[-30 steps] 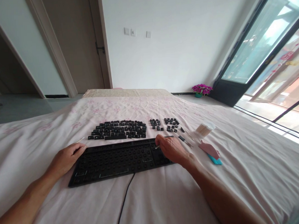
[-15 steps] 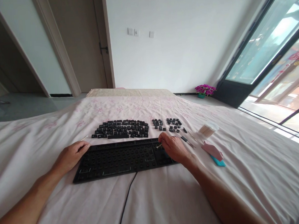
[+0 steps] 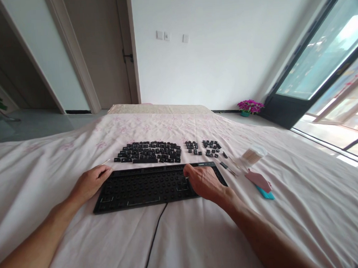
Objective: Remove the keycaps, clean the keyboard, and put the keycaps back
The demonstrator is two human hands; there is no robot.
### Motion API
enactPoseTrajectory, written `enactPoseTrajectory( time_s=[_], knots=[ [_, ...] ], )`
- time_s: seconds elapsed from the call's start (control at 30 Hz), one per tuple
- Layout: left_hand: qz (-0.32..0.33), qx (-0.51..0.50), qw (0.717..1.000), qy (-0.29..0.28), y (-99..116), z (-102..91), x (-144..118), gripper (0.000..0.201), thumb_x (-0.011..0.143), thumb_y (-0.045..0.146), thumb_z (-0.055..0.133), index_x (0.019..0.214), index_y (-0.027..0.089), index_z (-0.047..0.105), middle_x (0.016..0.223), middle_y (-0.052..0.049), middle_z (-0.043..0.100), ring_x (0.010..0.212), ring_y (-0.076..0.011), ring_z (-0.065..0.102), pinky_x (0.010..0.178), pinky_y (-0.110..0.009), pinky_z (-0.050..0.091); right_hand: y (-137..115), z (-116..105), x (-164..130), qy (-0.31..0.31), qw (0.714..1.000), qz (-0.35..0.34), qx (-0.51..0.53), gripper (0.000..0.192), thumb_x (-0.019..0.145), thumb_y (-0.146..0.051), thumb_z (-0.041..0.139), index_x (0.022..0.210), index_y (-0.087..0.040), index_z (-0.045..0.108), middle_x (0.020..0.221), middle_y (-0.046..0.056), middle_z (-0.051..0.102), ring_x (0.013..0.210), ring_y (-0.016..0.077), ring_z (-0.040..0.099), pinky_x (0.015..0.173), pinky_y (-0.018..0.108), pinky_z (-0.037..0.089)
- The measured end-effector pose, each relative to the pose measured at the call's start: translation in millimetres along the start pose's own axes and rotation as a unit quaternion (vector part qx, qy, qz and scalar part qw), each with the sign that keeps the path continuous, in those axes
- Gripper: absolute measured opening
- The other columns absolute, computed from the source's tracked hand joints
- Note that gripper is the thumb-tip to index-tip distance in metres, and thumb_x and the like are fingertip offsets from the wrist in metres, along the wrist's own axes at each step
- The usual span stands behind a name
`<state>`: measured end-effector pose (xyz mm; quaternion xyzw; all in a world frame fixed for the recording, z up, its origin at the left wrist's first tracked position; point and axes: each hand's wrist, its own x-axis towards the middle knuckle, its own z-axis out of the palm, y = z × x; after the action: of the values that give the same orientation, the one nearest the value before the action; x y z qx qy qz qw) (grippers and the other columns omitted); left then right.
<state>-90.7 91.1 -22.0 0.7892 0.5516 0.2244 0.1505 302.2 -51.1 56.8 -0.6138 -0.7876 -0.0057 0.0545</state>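
A black keyboard [image 3: 146, 188] without most of its keycaps lies on the cloth. My left hand [image 3: 92, 180] is closed at its far left corner, thumb and forefinger against the edge. Just beyond those fingers is a thin white stick [image 3: 106, 161]; I cannot tell whether the hand touches it. My right hand [image 3: 204, 179] is over the right part of the keyboard, pinching a cotton swab [image 3: 186, 176]. Only a little of the swab shows beneath the fingers. Loose black keycaps [image 3: 149, 152] are spread beyond the keyboard, with smaller groups to the right.
A clear box of cotton swabs [image 3: 252, 155] sits on the right, near a pink and blue item [image 3: 260, 181]. Thin tools [image 3: 228, 168] lie between the box and keyboard. The keyboard's cable [image 3: 155, 236] runs toward me over the wrinkled floral cloth [image 3: 113, 243].
My right hand has moved left and slightly nearer me over the keyboard, with the swab in its fingers. The left hand stays at the corner. The whole view has shifted slightly.
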Motion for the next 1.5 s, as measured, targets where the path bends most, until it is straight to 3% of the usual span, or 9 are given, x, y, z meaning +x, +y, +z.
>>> enactPoseTrajectory(
  time_s=[0.17, 0.37, 0.53, 0.77, 1.0, 1.23, 1.5],
  knots=[
    [0.006, 0.002, 1.000, 0.003, 2, -0.7, 0, 0.041, 0.088, 0.054, 0.040, 0.091, 0.022, 0.066, 0.096, 0.000, 0.072, 0.090, -0.0205, 0.064, 0.078, -0.023, 0.043, -4, -11, -4, 0.001, 1.000, -0.026, 0.001, 0.020, 0.086, -0.012, 0.040, 0.097, -0.020, 0.055, 0.065, 0.000, 0.063, 0.056, 0.0146, 0.055, 0.055, 0.028, 0.020],
    [0.002, 0.005, 1.000, 0.003, 6, -2.7, -1, 0.041, 0.087, 0.054, 0.039, 0.091, 0.022, 0.066, 0.094, 0.000, 0.072, 0.089, -0.0200, 0.064, 0.077, -0.022, 0.043, -6, -2, 2, 0.054, 0.995, -0.006, 0.079, 0.023, 0.092, -0.013, 0.034, 0.104, -0.020, 0.052, 0.081, 0.002, 0.068, 0.070, 0.0153, 0.061, 0.061, 0.025, 0.029],
    [0.002, 0.003, 1.000, 0.001, 9, -4.1, -2, 0.040, 0.088, 0.052, 0.039, 0.091, 0.022, 0.066, 0.095, 0.000, 0.072, 0.089, -0.0195, 0.064, 0.077, -0.022, 0.043, -7, 8, 5, 0.030, 0.997, -0.015, 0.066, 0.023, 0.091, -0.012, 0.035, 0.104, -0.019, 0.052, 0.082, 0.002, 0.069, 0.072, 0.0157, 0.062, 0.060, 0.025, 0.028],
    [0.001, 0.001, 1.000, 0.007, 10, -4.8, -2, 0.040, 0.088, 0.051, 0.039, 0.092, 0.022, 0.066, 0.095, -0.001, 0.072, 0.090, -0.0200, 0.064, 0.078, -0.023, 0.042, -9, -11, -3, -0.014, 0.998, -0.042, 0.048, 0.020, 0.090, -0.013, 0.037, 0.097, -0.020, 0.055, 0.066, -0.001, 0.063, 0.059, 0.0141, 0.056, 0.058, 0.025, 0.025],
    [0.006, -0.005, 1.000, 0.008, 9, -3.8, -2, 0.040, 0.088, 0.052, 0.040, 0.091, 0.022, 0.066, 0.095, -0.001, 0.071, 0.088, -0.0196, 0.063, 0.078, -0.023, 0.043, -12, 2, -1, 0.014, 0.988, -0.067, 0.139, 0.020, 0.095, -0.016, 0.034, 0.106, -0.020, 0.050, 0.085, 0.002, 0.068, 0.073, 0.0143, 0.061, 0.065, 0.023, 0.035],
    [0.013, -0.005, 1.000, 0.008, 9, -3.8, -2, 0.038, 0.089, 0.050, 0.039, 0.090, 0.023, 0.065, 0.093, 0.000, 0.071, 0.087, -0.0190, 0.063, 0.078, -0.023, 0.042, -13, -3, -1, -0.003, 0.996, -0.034, 0.083, 0.019, 0.096, -0.021, 0.038, 0.109, -0.021, 0.052, 0.085, 0.003, 0.069, 0.077, 0.0157, 0.063, 0.065, 0.024, 0.035],
    [0.013, -0.013, 1.000, 0.014, 9, -4.2, -2, 0.037, 0.089, 0.049, 0.041, 0.090, 0.022, 0.066, 0.093, -0.001, 0.071, 0.087, -0.0191, 0.063, 0.078, -0.023, 0.042, -6, -11, -2, 0.015, 1.000, 0.010, 0.014, 0.017, 0.091, -0.036, 0.055, 0.084, -0.022, 0.061, 0.086, 0.000, 0.067, 0.078, 0.0151, 0.062, 0.060, 0.026, 0.028]
  ],
)
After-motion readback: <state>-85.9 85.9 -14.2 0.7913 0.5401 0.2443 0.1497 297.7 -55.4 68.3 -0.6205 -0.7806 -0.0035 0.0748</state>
